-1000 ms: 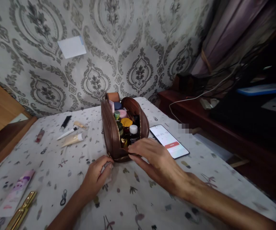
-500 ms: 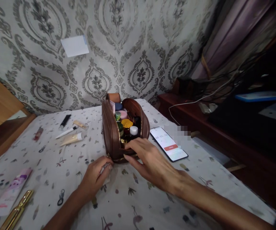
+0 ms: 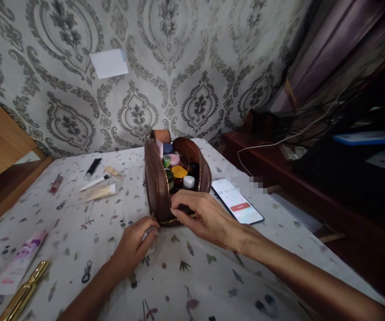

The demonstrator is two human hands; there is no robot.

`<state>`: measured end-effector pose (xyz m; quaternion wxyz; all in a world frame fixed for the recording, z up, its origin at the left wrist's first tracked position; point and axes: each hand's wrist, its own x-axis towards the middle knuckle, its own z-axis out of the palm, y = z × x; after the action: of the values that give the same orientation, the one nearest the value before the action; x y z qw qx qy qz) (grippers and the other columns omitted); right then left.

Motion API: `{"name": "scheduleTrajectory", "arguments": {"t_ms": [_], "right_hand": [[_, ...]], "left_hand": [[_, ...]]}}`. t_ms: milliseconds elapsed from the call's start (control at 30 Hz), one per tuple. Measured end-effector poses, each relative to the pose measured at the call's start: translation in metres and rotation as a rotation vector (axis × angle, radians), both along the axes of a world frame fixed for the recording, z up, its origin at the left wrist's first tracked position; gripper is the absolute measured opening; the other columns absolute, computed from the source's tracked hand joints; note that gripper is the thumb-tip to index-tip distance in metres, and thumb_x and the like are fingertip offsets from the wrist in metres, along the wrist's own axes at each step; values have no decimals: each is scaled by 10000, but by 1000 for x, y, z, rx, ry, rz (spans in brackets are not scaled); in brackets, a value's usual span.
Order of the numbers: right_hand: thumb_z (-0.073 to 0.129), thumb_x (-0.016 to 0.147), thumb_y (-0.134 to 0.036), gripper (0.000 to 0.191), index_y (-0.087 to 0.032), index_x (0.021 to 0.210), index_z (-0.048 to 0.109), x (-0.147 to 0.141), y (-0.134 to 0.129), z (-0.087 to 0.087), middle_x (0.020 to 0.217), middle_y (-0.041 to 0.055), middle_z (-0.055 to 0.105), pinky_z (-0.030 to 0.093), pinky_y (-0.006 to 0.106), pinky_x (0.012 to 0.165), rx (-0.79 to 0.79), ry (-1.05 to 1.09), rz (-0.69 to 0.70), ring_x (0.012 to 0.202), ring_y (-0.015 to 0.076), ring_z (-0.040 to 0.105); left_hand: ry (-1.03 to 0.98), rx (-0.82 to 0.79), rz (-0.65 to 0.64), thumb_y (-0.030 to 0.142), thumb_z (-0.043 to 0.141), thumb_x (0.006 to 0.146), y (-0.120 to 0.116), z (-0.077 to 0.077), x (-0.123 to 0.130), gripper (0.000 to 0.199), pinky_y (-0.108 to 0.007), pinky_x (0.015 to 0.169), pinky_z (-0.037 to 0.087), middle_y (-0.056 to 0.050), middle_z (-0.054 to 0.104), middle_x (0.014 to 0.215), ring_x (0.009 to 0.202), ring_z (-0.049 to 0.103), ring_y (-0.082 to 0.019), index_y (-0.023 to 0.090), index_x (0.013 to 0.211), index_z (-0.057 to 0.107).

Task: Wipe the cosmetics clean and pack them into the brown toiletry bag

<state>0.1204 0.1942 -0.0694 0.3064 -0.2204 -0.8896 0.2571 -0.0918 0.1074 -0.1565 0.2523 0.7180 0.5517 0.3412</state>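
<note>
A brown toiletry bag [image 3: 155, 187] stands unzipped on the patterned sheet, its mouth facing up. Inside it show a white-capped bottle [image 3: 188, 182], a yellow-lidded jar [image 3: 179, 172], a green-capped bottle [image 3: 167, 161] and a pink round item [image 3: 173, 160]. My right hand [image 3: 205, 216] is closed at the front of the opening, thumb and fingers pinched on the bag's edge; its knuckles hide part of the contents. At the front left corner, my left hand [image 3: 138, 240] is closed against the zipper end. Something pale shows between its thumb and fingers, too hidden to name.
Right of the bag lies a phone [image 3: 237, 203] showing a timer. Leftward are a cream tube [image 3: 101, 192], a white pen-like tube [image 3: 93, 183] and a black tube [image 3: 93, 166]. A pink-and-white tube [image 3: 20, 265] and a gold bottle [image 3: 25, 292] lie nearer. A patterned wall [image 3: 192, 67] rises behind.
My right fingers have drawn back slightly from inside the bag to its front edge, closing together. The gold item seen beneath them is now hidden. My left hand stays at the corner.
</note>
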Motion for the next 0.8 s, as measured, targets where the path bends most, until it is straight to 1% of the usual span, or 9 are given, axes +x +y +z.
{"name": "scheduleTrajectory", "arguments": {"t_ms": [133,267,400,467,567,667,800], "right_hand": [[540,919,-105,156,-172,812,631,1,-1,-3,815,20,662,454,230,647,9,26,-5,699,124,594],[526,937,-119,151,-171,880,656,5,-2,-7,922,58,706,524,271,775,20,61,-4,848,162,666],[513,956,-152,161,-189,922,667,10,-6,-9,979,71,724,559,335,865,50,120,-40,966,196,688],[516,956,-160,159,-194,934,670,13,-8,-11,1020,80,731,569,356,882,64,146,-64,1002,207,694],[529,951,-157,148,-189,948,673,15,-11,-13,1077,96,733,578,350,890,92,168,-86,1036,210,699],[527,953,-149,150,-185,940,672,18,-12,-14,1081,106,737,581,341,895,133,152,-98,1067,219,696],[549,954,-165,120,-195,954,665,20,-17,-12,1113,122,726,584,372,900,197,161,-135,1092,240,689]], "left_hand": [[14,7,-1,325,417,1011,1,-1,0,226,-256,736,436,-15,652,858,803,622,-156,209,937,595],[13,7,4,331,409,1006,1,0,1,236,-267,746,446,-28,669,877,824,634,-170,208,944,601],[20,12,23,321,415,989,1,2,2,234,-276,734,456,-34,680,863,807,643,-178,204,926,607],[21,18,29,308,417,980,1,3,2,231,-280,737,462,-39,690,873,812,648,-181,203,921,614],[12,19,33,299,422,972,1,4,3,229,-282,745,469,-40,700,883,818,654,-181,201,913,621],[-4,22,43,292,434,964,1,4,3,222,-277,741,470,-35,698,870,810,656,-178,197,897,623],[-20,26,68,270,455,953,3,1,3,202,-282,772,477,-40,709,893,842,664,-182,190,907,635]]}}
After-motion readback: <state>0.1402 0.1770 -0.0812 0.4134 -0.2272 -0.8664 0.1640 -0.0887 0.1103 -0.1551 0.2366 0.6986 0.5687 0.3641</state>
